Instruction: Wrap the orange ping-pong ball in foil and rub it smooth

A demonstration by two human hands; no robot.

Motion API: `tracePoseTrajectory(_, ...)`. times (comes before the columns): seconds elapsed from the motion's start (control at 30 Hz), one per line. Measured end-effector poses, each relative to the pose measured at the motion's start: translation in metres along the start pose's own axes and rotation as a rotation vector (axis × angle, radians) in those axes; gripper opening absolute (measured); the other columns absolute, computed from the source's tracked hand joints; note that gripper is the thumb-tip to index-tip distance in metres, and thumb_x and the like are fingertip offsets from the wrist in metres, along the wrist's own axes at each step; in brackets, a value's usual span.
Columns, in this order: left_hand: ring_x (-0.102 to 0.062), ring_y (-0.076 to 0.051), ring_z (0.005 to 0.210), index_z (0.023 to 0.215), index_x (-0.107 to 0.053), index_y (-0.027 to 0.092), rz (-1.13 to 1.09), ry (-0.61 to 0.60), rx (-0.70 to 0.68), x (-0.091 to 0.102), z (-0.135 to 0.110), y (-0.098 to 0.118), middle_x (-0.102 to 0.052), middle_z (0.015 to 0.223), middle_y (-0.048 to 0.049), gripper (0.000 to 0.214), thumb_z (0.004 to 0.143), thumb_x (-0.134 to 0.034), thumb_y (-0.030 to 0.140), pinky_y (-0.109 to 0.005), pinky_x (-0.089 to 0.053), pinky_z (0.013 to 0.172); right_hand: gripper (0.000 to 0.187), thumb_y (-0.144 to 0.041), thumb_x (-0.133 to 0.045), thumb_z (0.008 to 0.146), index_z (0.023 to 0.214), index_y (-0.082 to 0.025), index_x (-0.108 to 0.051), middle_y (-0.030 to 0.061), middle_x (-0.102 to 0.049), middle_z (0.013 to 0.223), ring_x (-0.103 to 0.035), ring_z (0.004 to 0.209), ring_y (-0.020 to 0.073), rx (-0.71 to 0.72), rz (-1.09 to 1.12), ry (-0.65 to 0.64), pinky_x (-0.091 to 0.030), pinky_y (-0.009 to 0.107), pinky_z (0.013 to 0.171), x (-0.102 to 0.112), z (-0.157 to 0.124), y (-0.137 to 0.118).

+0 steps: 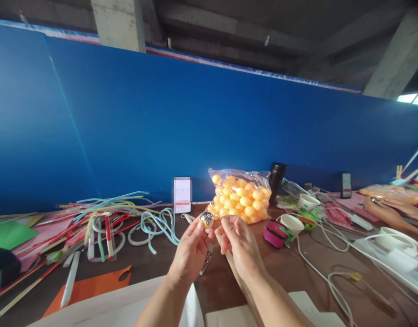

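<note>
My left hand (pixel 191 247) is raised over the brown table and pinches a small shiny silver ball (pixel 206 220) at its fingertips. Close beside it, my right hand (pixel 239 240) has its fingers curled together near the ball; whether they hold anything is hidden. Just behind both hands lies a clear plastic bag of orange ping-pong balls (pixel 241 196).
Coloured flexible tubes and straws (pixel 110 218) sprawl across the left of the table, with an orange paper sheet (pixel 89 288) in front. A black cup (pixel 276 180), white paper cups (pixel 292 223), a magenta pouch (pixel 275 234) and white cables (pixel 326 272) lie right. Another person's hands (pixel 393 210) rest far right. A blue wall (pixel 195 122) backs the table.
</note>
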State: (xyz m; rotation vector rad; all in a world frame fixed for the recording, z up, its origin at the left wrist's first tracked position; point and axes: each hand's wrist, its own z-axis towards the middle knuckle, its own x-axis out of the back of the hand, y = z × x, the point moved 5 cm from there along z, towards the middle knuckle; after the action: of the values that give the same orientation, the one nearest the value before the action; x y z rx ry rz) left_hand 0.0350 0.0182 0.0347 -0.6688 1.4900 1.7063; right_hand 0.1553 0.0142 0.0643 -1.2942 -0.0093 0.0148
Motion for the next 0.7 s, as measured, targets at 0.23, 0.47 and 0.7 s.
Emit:
tracePoseTrajectory(0.23,-0.068,-0.016,0.088,0.098,-0.069,0.014,-0.005,0.150,-0.126,0.032,0.010,0.026,-0.071,0.093,-0.0061,0.019,0.081,-0.068,0.024,-0.023,-0.055,0.081,0.017,-0.033,-0.070,0.076,0.071,-0.020,-0.060,0.0071,-0.069,0.069,-0.068,0.073,0.0285,-0.069,-0.723,-0.079,-0.048,0.038,0.068,0.042,0.003,0.005)
tracePoseTrajectory(0.47,-0.069,-0.015,0.082,0.097,-0.069,0.012,-0.030,0.231,-0.118,0.053,0.011,0.014,-0.072,0.094,-0.0066,0.018,0.080,-0.069,0.019,-0.022,-0.057,0.073,0.012,-0.015,-0.071,0.064,0.074,-0.015,-0.065,0.0192,-0.074,0.083,-0.071,0.081,0.0377,-0.167,-1.110,-0.233,-0.048,0.042,0.071,0.039,-0.018,0.052)
tracePoseTrajectory(0.7,-0.069,-0.015,0.079,0.091,-0.069,0.011,-0.056,0.331,-0.105,0.060,0.012,0.012,-0.072,0.089,-0.0080,0.012,0.081,-0.066,0.017,-0.022,-0.058,0.071,0.019,-0.014,-0.045,0.087,0.073,-0.018,-0.057,0.0102,-0.070,0.074,-0.068,0.070,0.0233,-0.096,-0.965,-0.247,-0.047,0.030,0.063,0.033,-0.021,0.045)
